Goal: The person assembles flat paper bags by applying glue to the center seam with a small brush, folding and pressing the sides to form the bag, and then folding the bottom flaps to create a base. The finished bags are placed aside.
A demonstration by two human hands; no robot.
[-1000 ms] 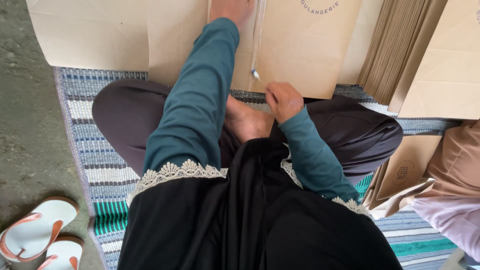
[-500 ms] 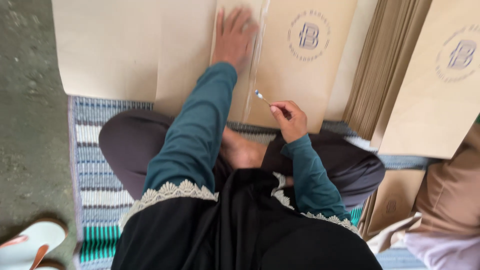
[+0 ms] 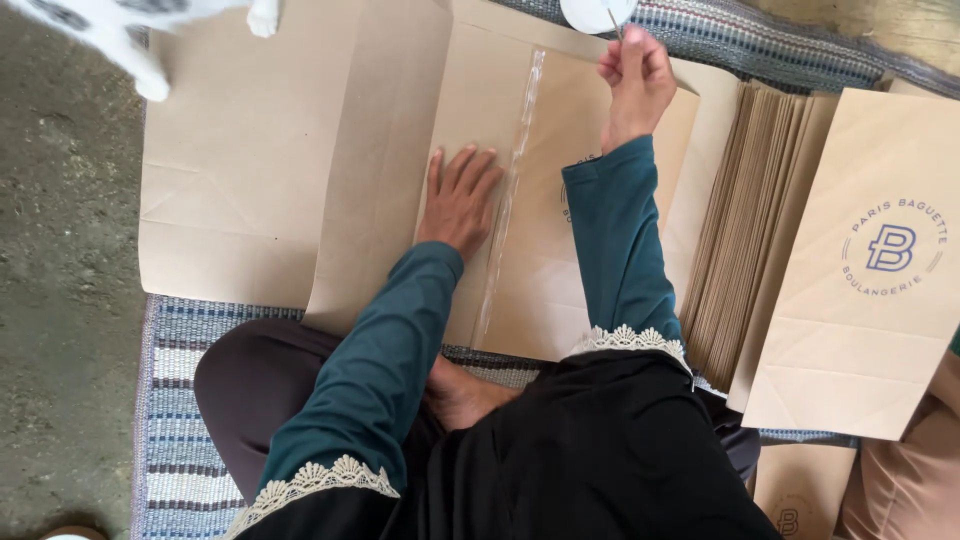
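While the left hand [image 3: 458,203] lies flat and released on the brown paper sheet [image 3: 400,150], the right hand [image 3: 632,80] pinches a thin stick [image 3: 613,20] just below a white dish [image 3: 595,12].

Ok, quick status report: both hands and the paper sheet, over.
Left hand flat on brown paper sheet, beside glossy glue strip. Right hand pinches thin stick at white dish. Nothing obstructing.
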